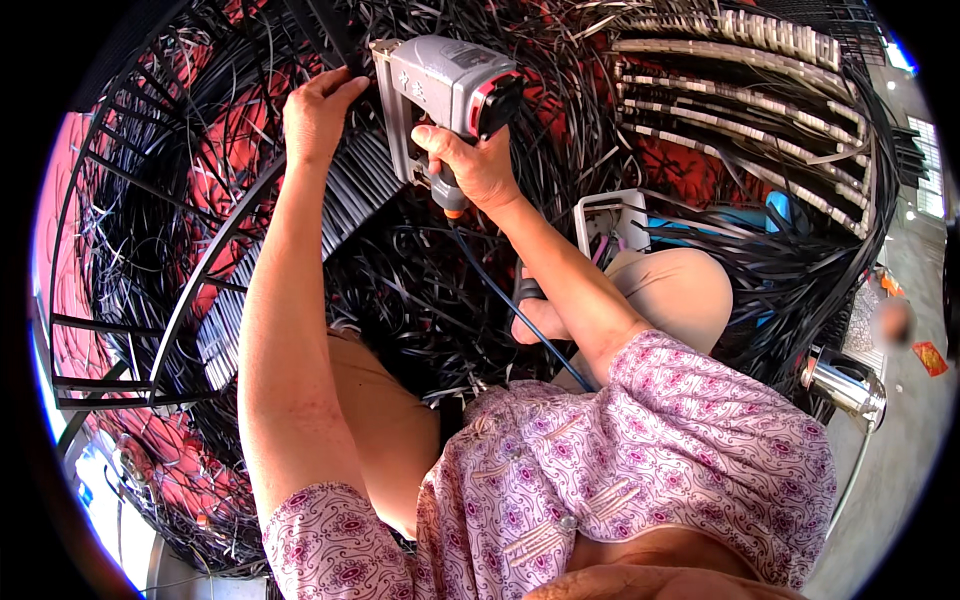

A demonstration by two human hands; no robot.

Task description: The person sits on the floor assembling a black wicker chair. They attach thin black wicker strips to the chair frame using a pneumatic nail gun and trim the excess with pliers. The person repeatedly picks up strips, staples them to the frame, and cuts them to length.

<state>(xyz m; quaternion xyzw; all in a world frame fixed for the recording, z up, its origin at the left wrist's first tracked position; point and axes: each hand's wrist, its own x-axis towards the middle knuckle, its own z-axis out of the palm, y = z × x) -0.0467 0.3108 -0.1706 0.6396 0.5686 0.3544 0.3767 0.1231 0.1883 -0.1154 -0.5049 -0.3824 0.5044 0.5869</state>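
My right hand is wrapped round the handle of a grey air nail gun. A dark blue air hose runs from the handle's base down past my right forearm. Just left of the gun's nose, my left hand has thumb and fingers pinched together beside dark bars. What lies between those fingertips is too dark to make out. Below the two hands slants a frame panel wrapped in dark strips, with a curved black metal bar along its left side.
Loose black flat strips lie heaped all round over a red surface. Wrapped curved frames are stacked at the upper right. A white plastic basket with pink-handled tool stands near my knee. A shiny metal cylinder is at the right.
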